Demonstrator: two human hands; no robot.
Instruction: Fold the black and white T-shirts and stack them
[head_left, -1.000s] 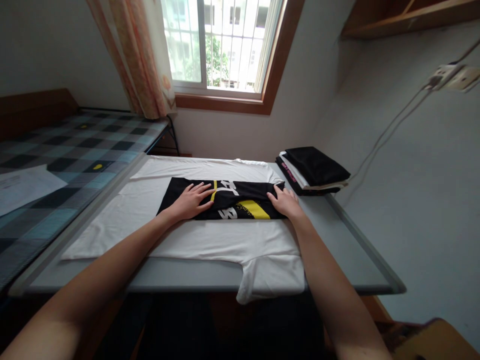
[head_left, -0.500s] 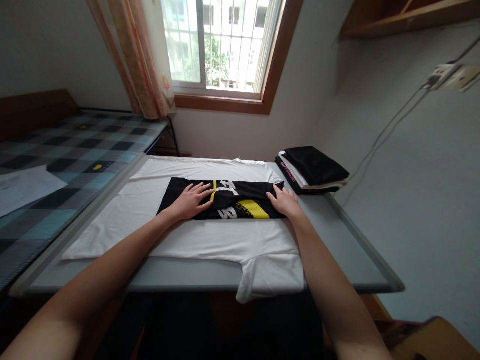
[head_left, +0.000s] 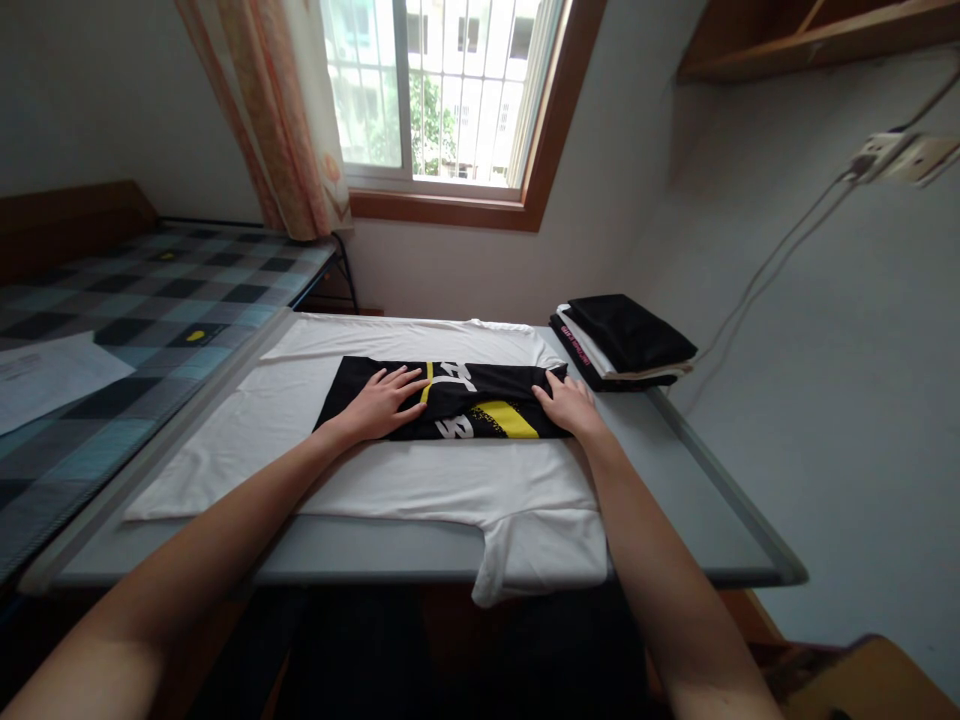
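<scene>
A black garment (head_left: 495,385) with white lettering and yellow stripes lies folded into a long strip on top of a spread white T-shirt (head_left: 420,480). My left hand (head_left: 384,402) rests flat on the left part of the black strip, fingers spread. At the strip's right end lies my right hand (head_left: 568,402), its fingers apart on the cloth near the edge. One short sleeve of the white shirt hangs over the front edge of the grey table (head_left: 675,520).
Folded dark and white clothes (head_left: 626,335) are stacked at the table's back right. A bed with a checked cover (head_left: 247,265) stands at the left, holding white paper (head_left: 60,375). Beyond are a window and curtain (head_left: 289,120); a wooden chair (head_left: 862,685) is at lower right.
</scene>
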